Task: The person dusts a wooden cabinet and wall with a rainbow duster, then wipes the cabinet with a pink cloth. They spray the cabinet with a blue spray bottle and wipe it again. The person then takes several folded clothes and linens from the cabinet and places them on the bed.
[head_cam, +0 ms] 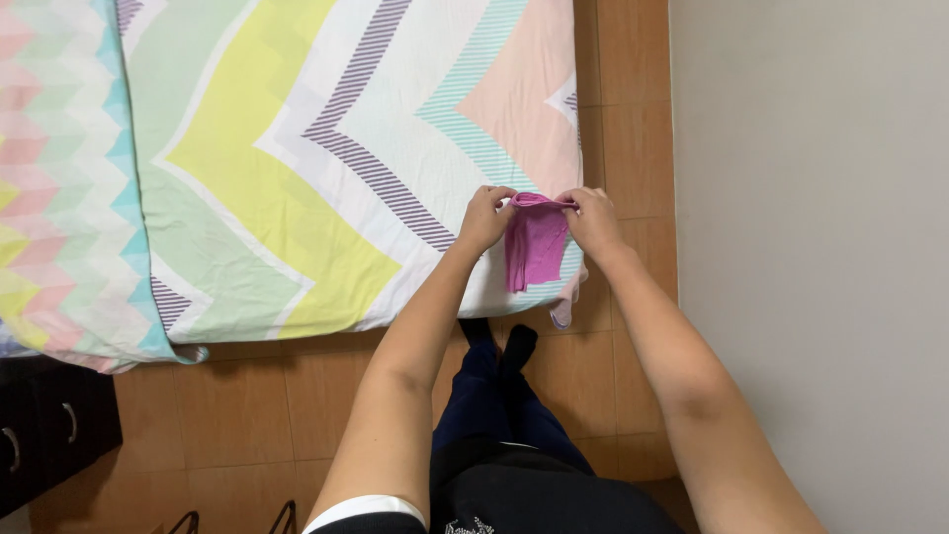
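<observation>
Standing at foot of bed [297, 148], chevron-print sheet in pastel stripes, wood floor [297, 396] below, plain wall [811, 247] to right, dark drawer unit [49, 435] at lower left. Small magenta cloth [537, 245] held over bed's near right corner. Left hand [486, 216] pinched shut on cloth's top left edge, right hand [593, 220] pinched on top right. Cloth hangs between hands, long axis pointing down toward person, both hands equally near.
</observation>
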